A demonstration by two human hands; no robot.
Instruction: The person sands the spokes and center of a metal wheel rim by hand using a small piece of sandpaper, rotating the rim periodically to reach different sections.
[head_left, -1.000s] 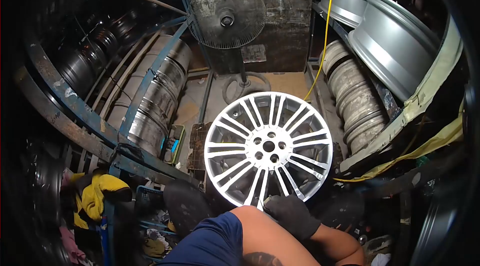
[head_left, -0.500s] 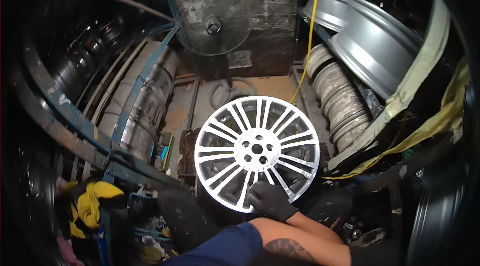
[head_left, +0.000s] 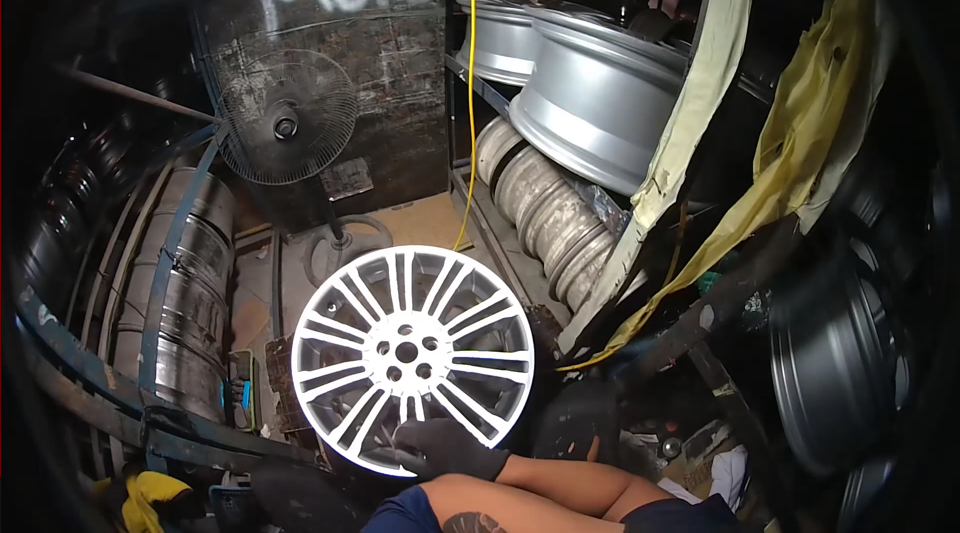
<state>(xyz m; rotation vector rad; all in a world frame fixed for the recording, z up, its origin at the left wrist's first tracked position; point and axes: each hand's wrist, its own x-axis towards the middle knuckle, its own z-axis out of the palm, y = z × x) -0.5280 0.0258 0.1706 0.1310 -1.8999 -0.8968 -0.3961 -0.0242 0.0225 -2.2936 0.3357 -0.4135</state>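
Note:
A white and silver multi-spoke alloy wheel point(head_left: 408, 325) lies face up before me, its bolt holes and centre bore showing. My right hand point(head_left: 440, 448), in a black glove, is at the near side of the wheel, over its lower spokes. Its fingers look curled; dark glove against dark background hides what they may hold. A bare forearm runs from this glove towards the right. Across the bottom edge lies my tattooed left arm point(head_left: 530, 513), coming out of a navy sleeve. My left hand cannot be seen.
A pedestal fan point(head_left: 287, 125) stands at the back before a dark board point(head_left: 390, 83). Stacked wheel rims point(head_left: 180, 303) line the left rack. More rims point(head_left: 600, 93) sit on the right. A yellow hose point(head_left: 472, 83) hangs down behind the wheel, and torn yellow wrapping point(head_left: 800, 153) drapes over the right frame.
My view has swung right and up, so the wheel and fan appear farther left and lower. The gloved hand stays at the wheel's near spokes.

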